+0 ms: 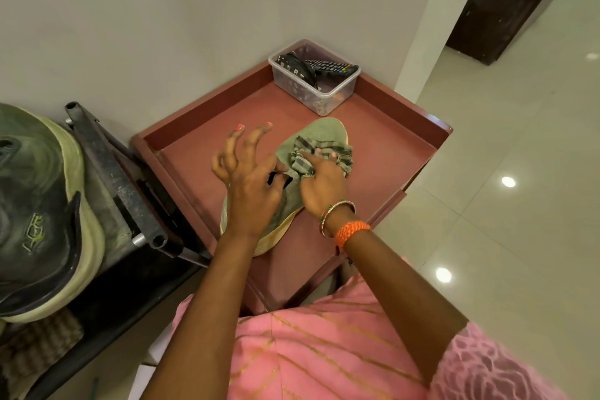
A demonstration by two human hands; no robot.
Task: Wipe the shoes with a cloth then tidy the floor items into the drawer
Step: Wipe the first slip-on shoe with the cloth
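Green knit shoe [311,136] lies mid-tray on the red cabinet top [389,146]; right hand [321,182] presses a bunched striped cloth [308,153] onto it, left hand [250,185] hovers with fingers splayed, gripping nothing. Wiping looks underway; the shoe at nine o'clock [42,204] and the tidying seem left.

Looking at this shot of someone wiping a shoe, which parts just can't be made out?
All in the head view:
- Middle of the green shoe: covered by the left hand and the right hand with the striped cloth.
- Clear plastic box: a remote shows; the small items at the bottom are too small to name.
- Second shoe: cut off by the left edge.
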